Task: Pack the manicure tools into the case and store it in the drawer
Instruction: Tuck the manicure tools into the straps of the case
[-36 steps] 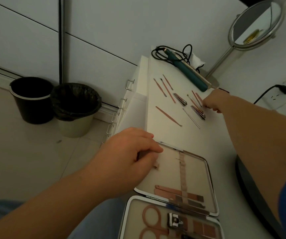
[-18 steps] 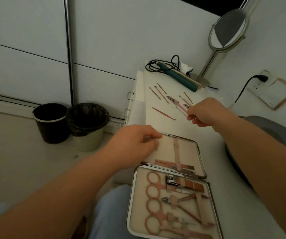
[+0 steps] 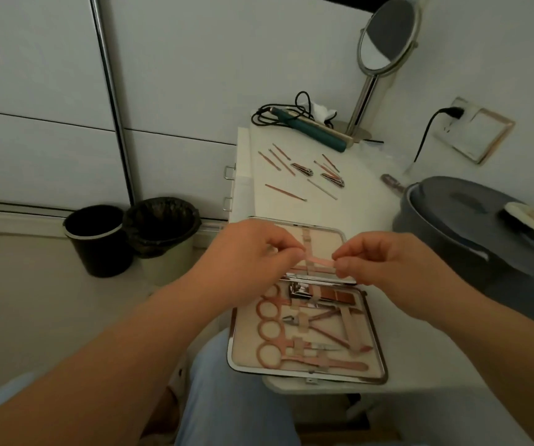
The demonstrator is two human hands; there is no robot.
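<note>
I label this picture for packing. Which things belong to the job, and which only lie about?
Job: case; pink tool pinched by left hand and right hand; loose tools.

Lying about: mirror; hair iron; bins; grey pot.

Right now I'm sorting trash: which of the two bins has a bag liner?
The right bin, lined with a crinkled dark bag; the black bin beside it has none.

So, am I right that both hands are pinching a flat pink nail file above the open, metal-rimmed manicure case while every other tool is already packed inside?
Not quite: the head view shows several slim rose-gold tools lying loose on the white tabletop. Otherwise correct.
</note>
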